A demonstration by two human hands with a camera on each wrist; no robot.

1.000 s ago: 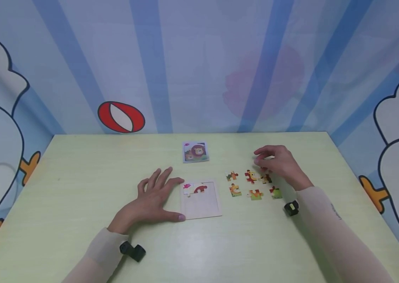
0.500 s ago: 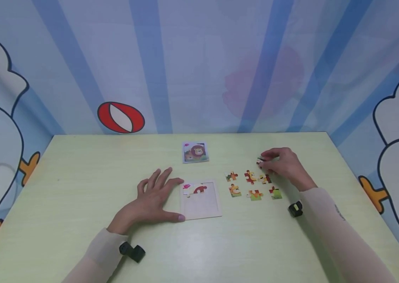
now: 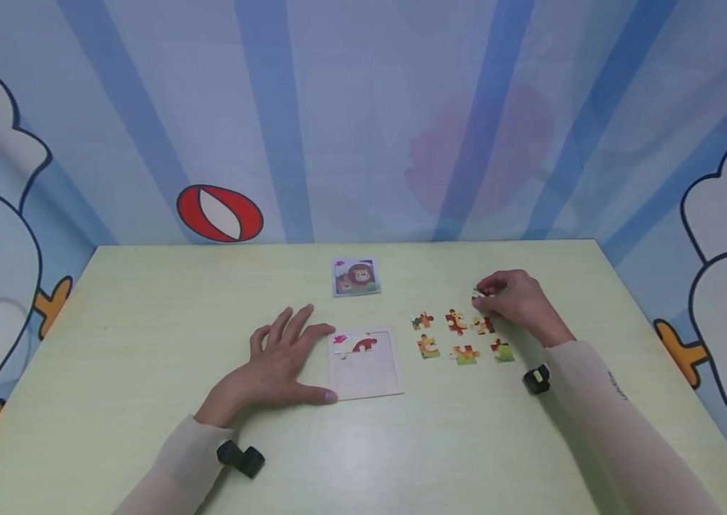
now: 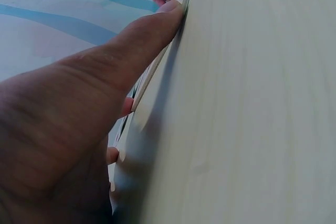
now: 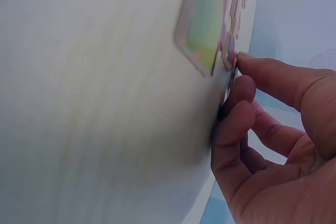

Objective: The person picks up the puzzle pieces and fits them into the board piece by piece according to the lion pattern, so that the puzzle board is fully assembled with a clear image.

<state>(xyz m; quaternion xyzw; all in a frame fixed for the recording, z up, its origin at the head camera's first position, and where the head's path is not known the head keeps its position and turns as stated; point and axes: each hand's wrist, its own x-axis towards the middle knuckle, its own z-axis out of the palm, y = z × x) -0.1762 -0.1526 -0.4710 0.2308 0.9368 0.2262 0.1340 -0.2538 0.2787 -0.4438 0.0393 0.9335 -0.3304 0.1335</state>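
A square puzzle tray [image 3: 366, 375] lies at the middle of the table, with two joined pieces [image 3: 363, 344] in its upper left. My left hand [image 3: 280, 365] rests at the tray's left edge, fingers spread, thumb at the lower left corner, also visible in the left wrist view [image 4: 89, 93]. My right hand [image 3: 521, 300] pinches a puzzle piece [image 3: 479, 292] at its far left side, low over the table. Just below lie several loose pieces [image 3: 456, 322]. In the right wrist view the right hand's [image 5: 278, 124] fingers are bent close to the tabletop, beside a green piece [image 5: 202, 30].
A lion picture card [image 3: 355, 277] lies behind the tray. The pale table [image 3: 144, 300] ends at a striped blue backdrop [image 3: 363, 129] printed with a red and white ball. A wrist camera is worn on each arm.
The right hand has shifted slightly right and closed its fingertips on the piece behind the others. The left hand and tray have stayed in place.
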